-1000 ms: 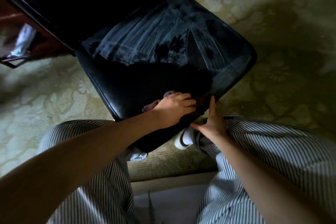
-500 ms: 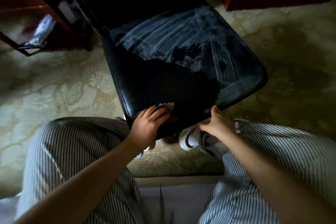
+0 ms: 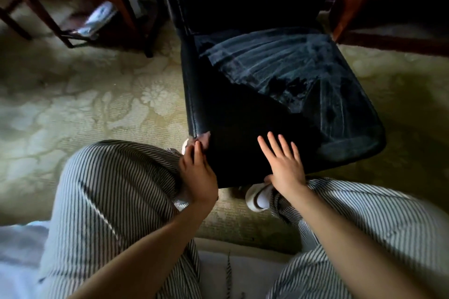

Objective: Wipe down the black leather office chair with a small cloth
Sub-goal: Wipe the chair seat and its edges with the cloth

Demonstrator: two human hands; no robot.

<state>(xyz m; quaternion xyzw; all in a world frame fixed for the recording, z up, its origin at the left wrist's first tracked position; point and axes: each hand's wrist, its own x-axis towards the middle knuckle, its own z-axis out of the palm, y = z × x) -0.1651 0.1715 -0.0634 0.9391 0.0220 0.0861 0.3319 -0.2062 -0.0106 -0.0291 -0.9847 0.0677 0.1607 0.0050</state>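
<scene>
Hands apart: our left hand [image 3: 198, 172] pinches the small cloth [image 3: 205, 140] at the near-left corner of the chair seat [image 3: 243, 114]; our right hand [image 3: 284, 165] lies flat, fingers spread, on its near edge. Carpet [image 3: 97, 104] lies open to the left.

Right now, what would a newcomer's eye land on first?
The black chair seat, dark nearest the person but smeared with pale streaks across its far half. At its near left corner the left grip, a bare hand, holds a pinkish cloth, while the right grip lies flat on the near edge.
</scene>
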